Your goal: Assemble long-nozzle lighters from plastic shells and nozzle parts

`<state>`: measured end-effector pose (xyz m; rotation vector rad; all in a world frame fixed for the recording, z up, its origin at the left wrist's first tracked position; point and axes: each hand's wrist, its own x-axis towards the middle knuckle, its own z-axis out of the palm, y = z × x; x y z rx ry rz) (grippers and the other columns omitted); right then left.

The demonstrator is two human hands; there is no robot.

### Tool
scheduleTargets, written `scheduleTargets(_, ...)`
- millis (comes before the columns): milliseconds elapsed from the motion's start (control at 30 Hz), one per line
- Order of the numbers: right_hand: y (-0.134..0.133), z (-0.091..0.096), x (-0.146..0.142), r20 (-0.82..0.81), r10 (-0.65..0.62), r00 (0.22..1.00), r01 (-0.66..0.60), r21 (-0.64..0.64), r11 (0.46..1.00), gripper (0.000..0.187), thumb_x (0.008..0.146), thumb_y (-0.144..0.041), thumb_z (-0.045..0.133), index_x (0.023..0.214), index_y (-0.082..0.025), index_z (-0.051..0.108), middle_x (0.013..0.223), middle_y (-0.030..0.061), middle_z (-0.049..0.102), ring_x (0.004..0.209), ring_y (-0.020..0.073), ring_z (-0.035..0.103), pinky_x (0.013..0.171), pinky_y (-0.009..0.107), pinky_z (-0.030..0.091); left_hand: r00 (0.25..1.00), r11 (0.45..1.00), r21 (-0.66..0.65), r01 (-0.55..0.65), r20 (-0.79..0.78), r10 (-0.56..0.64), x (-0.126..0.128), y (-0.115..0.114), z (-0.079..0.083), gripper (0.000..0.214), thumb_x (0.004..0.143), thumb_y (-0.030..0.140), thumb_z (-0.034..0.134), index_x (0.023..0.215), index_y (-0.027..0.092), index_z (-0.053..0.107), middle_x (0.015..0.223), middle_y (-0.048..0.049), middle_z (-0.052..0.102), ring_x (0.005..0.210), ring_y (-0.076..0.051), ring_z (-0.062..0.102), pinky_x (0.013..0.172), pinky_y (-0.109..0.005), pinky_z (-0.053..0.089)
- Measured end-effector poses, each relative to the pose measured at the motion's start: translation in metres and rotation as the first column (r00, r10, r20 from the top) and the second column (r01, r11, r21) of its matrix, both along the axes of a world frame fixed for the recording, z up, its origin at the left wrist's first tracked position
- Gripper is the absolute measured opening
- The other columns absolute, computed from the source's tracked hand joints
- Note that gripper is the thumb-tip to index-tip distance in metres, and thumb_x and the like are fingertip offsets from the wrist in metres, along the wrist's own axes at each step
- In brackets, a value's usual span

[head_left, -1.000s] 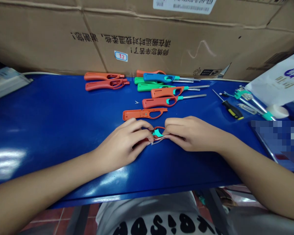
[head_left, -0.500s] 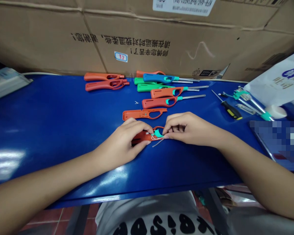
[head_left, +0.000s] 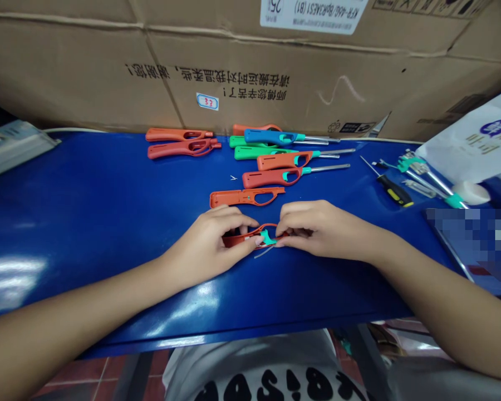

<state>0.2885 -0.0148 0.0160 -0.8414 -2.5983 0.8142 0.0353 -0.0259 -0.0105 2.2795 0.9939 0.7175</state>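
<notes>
My left hand is closed round the rear of an orange lighter casing half, its thumb pressing by the teal trigger seated inside. My right hand pinches the front end of the same casing; its fingertips hide what lies there. A thin grey tube sticks out below the casing, near the right thumb. Just beyond the hands lies the matching orange casing half, its inside facing up.
Several assembled lighters, including a red one and a blue one, lie further back beside orange handle shells. A screwdriver and metal lighter tubes lie right. A cardboard box closes off the back.
My left thumb has moved onto the trigger area, and the trigger now sits lower in the casing. My right hand has stayed at the front end. The view has tilted slightly.
</notes>
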Motion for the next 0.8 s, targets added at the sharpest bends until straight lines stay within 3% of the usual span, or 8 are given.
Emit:
scheduleTargets(200,-0.0013,-0.005,-0.0003,0.067,0.059,0.996,-0.067,0.116,0.991,0.014,0.101,-0.023,0.059,0.097,-0.015,0.07,0.093,0.0047,0.065,0.083,0.0144,0.061,0.073,0.026,0.045,0.999,0.999,-0.006,0.043,0.018,-0.042,0.0004,-0.0004,-0.0008,0.01,0.093,0.028,0.07,0.093,0.019,0.073,0.088,-0.0033,0.072,0.083,-0.017,0.065,0.075,-0.03,0.049)
scheduleTargets(633,-0.001,-0.0043,0.0012,0.1,0.065,0.993,-0.076,0.11,0.991,0.012,0.099,-0.024,0.06,0.1,-0.016,0.069,0.095,0.0049,0.063,0.082,0.0145,0.06,0.071,0.026,0.045,0.997,0.997,0.057,0.058,-0.046,-0.055,-0.0012,0.0028,-0.0025,0.015,0.094,0.031,0.069,0.088,0.018,0.069,0.087,-0.0029,0.07,0.082,-0.018,0.061,0.074,-0.031,0.046)
scheduleTargets(800,-0.0006,-0.0049,-0.0003,0.085,0.016,0.996,-0.024,0.105,0.994,0.013,0.1,-0.024,0.06,0.098,-0.017,0.069,0.094,0.0048,0.063,0.082,0.0145,0.061,0.072,0.026,0.046,0.999,0.995,0.093,0.029,-0.029,-0.026,-0.001,0.0042,-0.0046,0.02,0.096,0.038,0.067,0.095,0.018,0.07,0.09,-0.0039,0.073,0.086,-0.02,0.064,0.078,-0.033,0.048)
